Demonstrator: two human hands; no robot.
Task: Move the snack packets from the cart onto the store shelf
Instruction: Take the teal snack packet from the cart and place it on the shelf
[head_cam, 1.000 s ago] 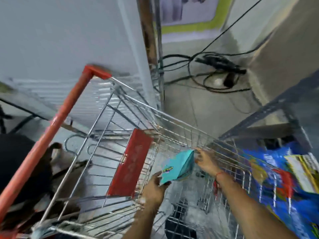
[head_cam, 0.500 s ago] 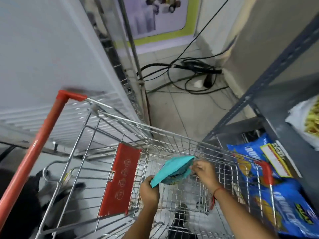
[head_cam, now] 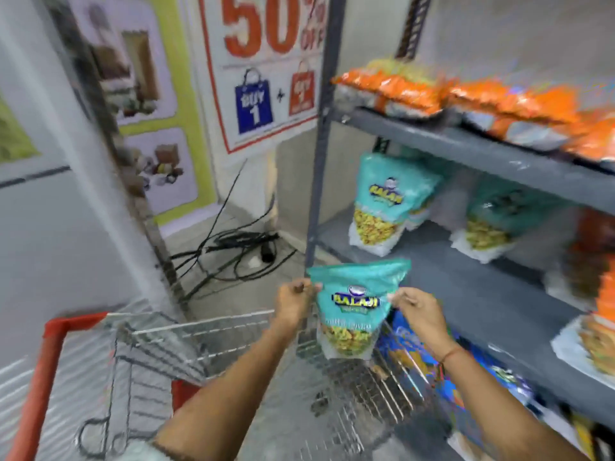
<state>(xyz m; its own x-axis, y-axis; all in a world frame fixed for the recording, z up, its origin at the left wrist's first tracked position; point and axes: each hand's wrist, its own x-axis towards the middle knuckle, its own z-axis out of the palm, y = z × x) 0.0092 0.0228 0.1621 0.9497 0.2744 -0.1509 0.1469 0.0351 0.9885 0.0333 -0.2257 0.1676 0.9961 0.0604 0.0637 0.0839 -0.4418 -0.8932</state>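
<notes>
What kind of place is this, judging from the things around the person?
Most likely a small grocery shop. A grey metal shelf carries snack packets, a wire shopping cart stands below, and a "50% off" poster hangs on the wall.

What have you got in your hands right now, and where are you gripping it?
A teal snack packet, held upright above the cart. The left hand pinches its upper left edge; the right hand pinches its upper right edge.
</notes>
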